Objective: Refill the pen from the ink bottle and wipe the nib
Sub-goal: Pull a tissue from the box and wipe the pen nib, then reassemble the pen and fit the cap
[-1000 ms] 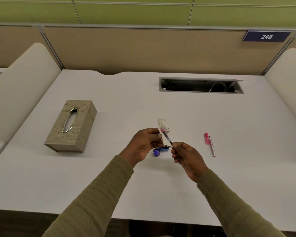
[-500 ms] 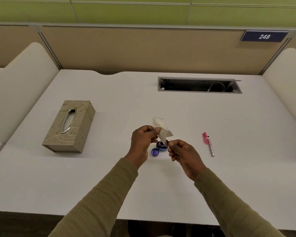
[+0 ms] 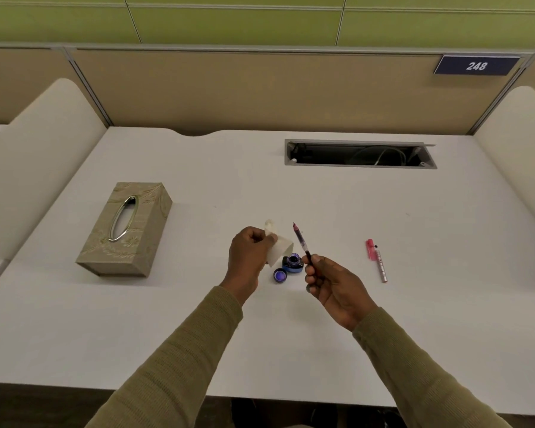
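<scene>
your right hand (image 3: 331,282) pinches the pen (image 3: 300,242) by its lower end, tip raised just apart from the tissue (image 3: 280,250) gripped in your left hand (image 3: 250,251), likely to keep wet ink off things, with the open ink bottle (image 3: 292,263) between both hands.

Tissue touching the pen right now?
Apart. Head view: the left hand holds the tissue left of the pen in the right hand, with bare table between them.
</scene>
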